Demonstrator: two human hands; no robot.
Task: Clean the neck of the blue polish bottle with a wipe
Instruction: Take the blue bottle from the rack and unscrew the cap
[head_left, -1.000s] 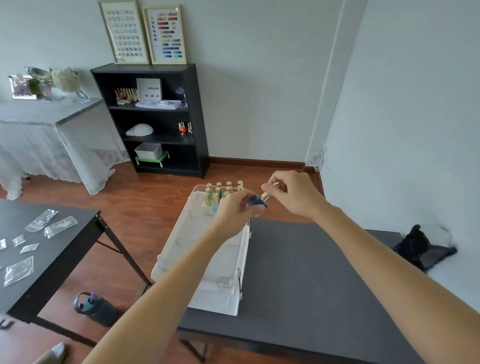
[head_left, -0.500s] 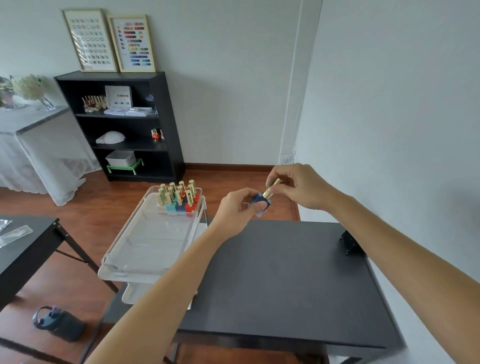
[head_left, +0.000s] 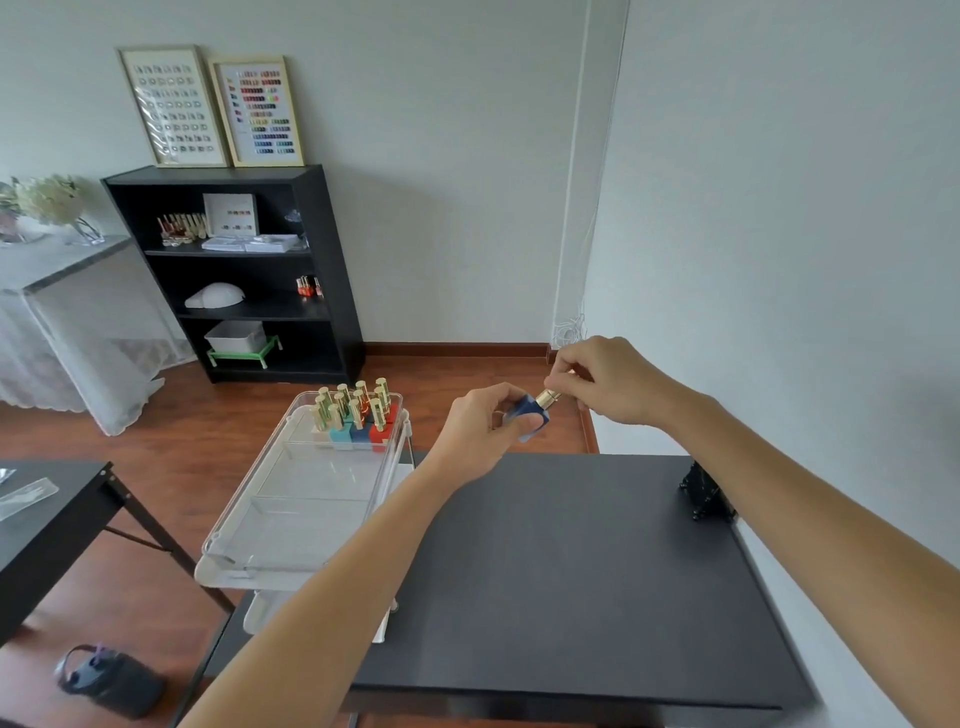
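Observation:
I hold the blue polish bottle (head_left: 530, 409) in the air above the far edge of the dark table (head_left: 571, 571), tilted so its top points up and to the right. My left hand (head_left: 480, 434) is wrapped around the blue body. My right hand (head_left: 605, 379) pinches the bottle's gold cap (head_left: 549, 397) with thumb and fingertips. The neck is hidden under the cap. No wipe shows in either hand.
A clear plastic tray (head_left: 311, 499) at the table's left end holds several gold-capped polish bottles (head_left: 356, 410) at its far end. A black object (head_left: 704, 493) lies at the table's right edge by the wall. Another dark table (head_left: 52, 519) with clear packets stands left; a dark bottle (head_left: 111, 678) is on the floor.
The view has swung right and pulled back, showing more of the tray and table. Both hands have stayed on the bottle and cap, holding them slightly right of the tray.

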